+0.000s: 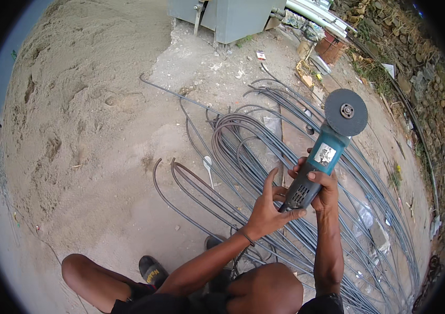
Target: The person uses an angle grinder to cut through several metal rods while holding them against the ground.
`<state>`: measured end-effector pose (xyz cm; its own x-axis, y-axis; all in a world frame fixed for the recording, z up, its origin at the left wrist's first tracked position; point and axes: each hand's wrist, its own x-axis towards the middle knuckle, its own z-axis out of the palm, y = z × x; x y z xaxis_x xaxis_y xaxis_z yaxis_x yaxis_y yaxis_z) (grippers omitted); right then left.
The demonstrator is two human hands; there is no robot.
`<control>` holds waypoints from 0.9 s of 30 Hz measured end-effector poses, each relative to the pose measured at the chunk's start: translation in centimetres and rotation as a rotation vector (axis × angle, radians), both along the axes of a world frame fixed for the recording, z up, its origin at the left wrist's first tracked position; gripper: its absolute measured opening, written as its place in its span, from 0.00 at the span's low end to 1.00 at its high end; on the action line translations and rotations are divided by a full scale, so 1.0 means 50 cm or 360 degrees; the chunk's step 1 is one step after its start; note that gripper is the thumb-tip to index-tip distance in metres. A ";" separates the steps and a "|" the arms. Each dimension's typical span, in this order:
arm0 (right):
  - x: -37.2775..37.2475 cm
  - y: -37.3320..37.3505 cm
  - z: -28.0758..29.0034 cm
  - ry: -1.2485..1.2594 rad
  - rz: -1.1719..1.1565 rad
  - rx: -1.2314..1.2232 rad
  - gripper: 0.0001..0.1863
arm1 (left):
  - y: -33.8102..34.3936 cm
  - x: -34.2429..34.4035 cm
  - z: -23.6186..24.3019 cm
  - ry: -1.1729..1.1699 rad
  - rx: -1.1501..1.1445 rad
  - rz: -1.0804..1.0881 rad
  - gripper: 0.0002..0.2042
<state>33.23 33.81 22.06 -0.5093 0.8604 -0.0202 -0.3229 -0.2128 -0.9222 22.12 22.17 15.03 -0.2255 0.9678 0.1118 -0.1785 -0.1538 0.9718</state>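
Observation:
An angle grinder [332, 149] with a teal and black body is raised above the ground, its dark round disc [357, 121] pointing up and away from me. My right hand [325, 192] is wrapped round its body, the thumb lying across the near side. At the black rear end, my left hand [265, 213] cups the tool with the thumb underneath and the index finger stretched up. Part of the left fingers is hidden behind the grinder. Beneath both hands lie many bent steel rods [230, 131], looped at their far ends.
A sand heap [91, 68] rises at the left. Far off stands a grey metal box [241, 21], with white pipes [319, 18] and a brick block [331, 48] to its right. A white plastic spoon [208, 166] lies beside the rods. A stony bank [426, 78] borders the right.

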 end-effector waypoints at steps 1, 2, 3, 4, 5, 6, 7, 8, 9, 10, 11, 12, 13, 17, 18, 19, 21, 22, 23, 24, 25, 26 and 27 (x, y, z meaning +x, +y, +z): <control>0.000 -0.003 0.020 -0.0051 -0.0057 0.0049 0.35 | -0.012 -0.004 -0.003 0.0127 0.0076 0.0087 0.50; -0.008 -0.005 0.032 -0.0075 -0.0115 0.0081 0.33 | -0.020 -0.009 -0.007 0.0102 0.0091 0.0024 0.50; -0.017 -0.006 0.045 -0.0114 -0.0162 0.0007 0.30 | -0.027 -0.012 -0.010 0.0243 0.0210 0.0117 0.44; -0.043 -0.004 0.048 -0.0127 -0.0175 -0.0073 0.27 | -0.032 -0.025 -0.011 0.0407 0.0323 0.0246 0.37; -0.064 -0.007 0.060 -0.0057 -0.0222 -0.0160 0.23 | -0.031 -0.028 0.015 0.0484 0.0510 0.0482 0.28; -0.082 -0.008 0.075 0.0031 -0.0250 -0.0240 0.20 | -0.035 -0.038 0.036 0.0461 0.0541 0.0464 0.28; -0.087 -0.004 0.075 0.0028 -0.0204 -0.0310 0.20 | -0.043 -0.052 0.054 0.0664 0.0555 0.0588 0.28; -0.088 -0.011 0.078 0.0011 -0.0209 -0.0280 0.20 | -0.054 -0.065 0.070 0.0865 0.0562 0.0726 0.27; -0.095 -0.017 0.074 0.0007 -0.0260 -0.0285 0.20 | -0.063 -0.073 0.085 0.0832 0.0613 0.0812 0.21; -0.101 -0.028 0.079 0.0004 -0.0300 -0.0294 0.21 | -0.070 -0.075 0.094 0.0829 0.0614 0.0858 0.21; -0.102 -0.045 0.088 0.0040 -0.0355 -0.0205 0.21 | -0.074 -0.074 0.102 0.0728 0.0485 0.0728 0.19; -0.092 -0.051 0.084 0.0051 -0.0370 -0.0167 0.21 | -0.075 -0.072 0.104 0.0625 0.0348 0.0581 0.17; -0.097 -0.064 0.085 0.0050 -0.0354 -0.0133 0.21 | -0.076 -0.084 0.102 0.0400 0.0284 0.0491 0.18; -0.151 -0.104 0.105 0.0168 -0.0476 -0.0004 0.25 | -0.083 -0.133 0.084 0.0914 0.0589 0.0678 0.21; -0.153 -0.098 0.108 0.0164 -0.0457 0.0000 0.25 | -0.082 -0.137 0.090 0.0913 0.0588 0.0698 0.21; -0.148 -0.086 0.112 0.0128 -0.0378 0.0013 0.25 | -0.075 -0.138 0.098 0.0732 0.0520 0.0616 0.21; -0.117 -0.059 0.114 0.0064 -0.0305 0.0016 0.24 | -0.035 -0.117 0.093 0.0169 0.0399 0.0391 0.24; -0.104 -0.027 0.114 -0.0059 -0.0279 0.0067 0.24 | -0.009 -0.101 0.085 0.0176 0.0399 0.0418 0.24; -0.092 0.004 0.114 -0.0183 -0.0254 0.0121 0.23 | 0.016 -0.083 0.077 0.0030 0.0296 0.0309 0.25; -0.091 0.035 0.107 -0.0297 -0.0221 0.0169 0.23 | 0.048 -0.069 0.065 -0.0107 0.0188 0.0205 0.27; -0.099 0.051 0.108 -0.0382 -0.0246 0.0224 0.22 | 0.078 -0.058 0.053 -0.0230 0.0186 0.0117 0.27; -0.104 0.070 0.112 -0.0369 -0.0217 0.0199 0.22 | 0.107 -0.044 0.041 -0.0215 0.0161 0.0145 0.27; -0.102 0.087 0.121 -0.0513 -0.0229 0.0267 0.22 | 0.131 -0.029 0.034 -0.0257 0.0124 0.0091 0.26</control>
